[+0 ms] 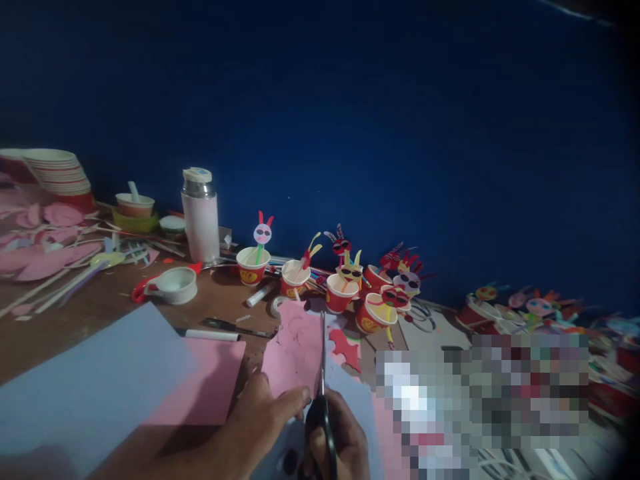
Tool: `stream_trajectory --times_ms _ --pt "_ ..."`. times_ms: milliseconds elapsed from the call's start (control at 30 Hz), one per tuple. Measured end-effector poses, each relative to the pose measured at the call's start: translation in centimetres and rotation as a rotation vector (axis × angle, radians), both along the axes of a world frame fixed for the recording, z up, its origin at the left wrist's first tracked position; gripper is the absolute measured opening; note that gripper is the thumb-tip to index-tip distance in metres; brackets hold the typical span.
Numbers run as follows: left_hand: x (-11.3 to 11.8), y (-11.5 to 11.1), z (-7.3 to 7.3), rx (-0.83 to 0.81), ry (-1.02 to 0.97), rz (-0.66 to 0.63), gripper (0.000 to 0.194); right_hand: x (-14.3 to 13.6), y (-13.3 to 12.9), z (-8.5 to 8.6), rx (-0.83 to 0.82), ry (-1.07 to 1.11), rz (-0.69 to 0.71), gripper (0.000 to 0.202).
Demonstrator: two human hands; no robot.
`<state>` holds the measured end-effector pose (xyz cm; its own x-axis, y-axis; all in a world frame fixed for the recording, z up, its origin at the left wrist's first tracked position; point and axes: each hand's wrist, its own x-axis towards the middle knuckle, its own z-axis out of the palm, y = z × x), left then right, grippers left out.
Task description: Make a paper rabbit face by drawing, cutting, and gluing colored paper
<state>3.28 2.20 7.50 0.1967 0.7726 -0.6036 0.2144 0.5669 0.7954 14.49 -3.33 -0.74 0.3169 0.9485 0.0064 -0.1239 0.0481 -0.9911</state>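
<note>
My left hand (267, 413) pinches the lower edge of a piece of pink paper (295, 347), which has a jagged outline and curved marks on it. In my right hand (345, 433) is a pair of scissors (325, 400) with black handles, its blades pointing away from me along the paper's right edge. The blades look nearly closed. Beneath the hands lie a light blue sheet (350, 393) and scraps. A red paper scrap (345, 349) with a jagged edge rests just right of the blades.
Paper cups (343, 297) with paper-faced straw figures stand along the blue wall (320, 133). A white flask (201, 223), a small white cup (179, 285), a cutter knife (235, 327) and a marker (213, 335) lie left. Stacked cups (57, 173) are far left; the lower right is blurred.
</note>
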Motion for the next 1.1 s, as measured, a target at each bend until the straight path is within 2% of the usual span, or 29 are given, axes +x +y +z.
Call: stream_trajectory --times_ms 167,367,467,567,700,833,967,1100 --pt "0.5 -0.3 0.2 0.021 -0.067 0.021 0.022 0.4 -0.2 0.6 -0.030 -0.029 0.001 0.049" --pt "-0.2 0.3 0.5 0.116 0.052 0.004 0.024 0.6 -0.2 2.0 -0.060 -0.016 -0.094 0.048" --pt "-1.2 0.8 0.4 0.090 0.127 0.040 0.025 2.3 -0.4 3.1 -0.086 -0.023 -0.089 0.048" --pt "-2.5 1.4 0.0 0.164 0.005 0.040 0.026 4.6 -1.1 3.9 -0.140 -0.080 -0.068 0.044" --pt "-4.0 2.1 -0.9 0.159 -0.117 -0.053 0.030 5.8 -2.1 4.4 -0.103 -0.235 -0.047 0.042" --pt "-4.3 2.2 -1.5 0.134 -0.143 -0.101 0.024 4.0 -2.2 5.3 0.037 -0.322 -0.025 0.048" --pt "-3.9 2.4 -1.6 0.201 -0.187 -0.216 0.014 2.7 -0.5 6.3 0.024 -0.314 -0.044 0.035" --pt "-3.8 2.4 -1.3 0.246 -0.306 -0.312 0.008 2.7 1.5 5.8 -0.023 -0.355 -0.088 0.036"
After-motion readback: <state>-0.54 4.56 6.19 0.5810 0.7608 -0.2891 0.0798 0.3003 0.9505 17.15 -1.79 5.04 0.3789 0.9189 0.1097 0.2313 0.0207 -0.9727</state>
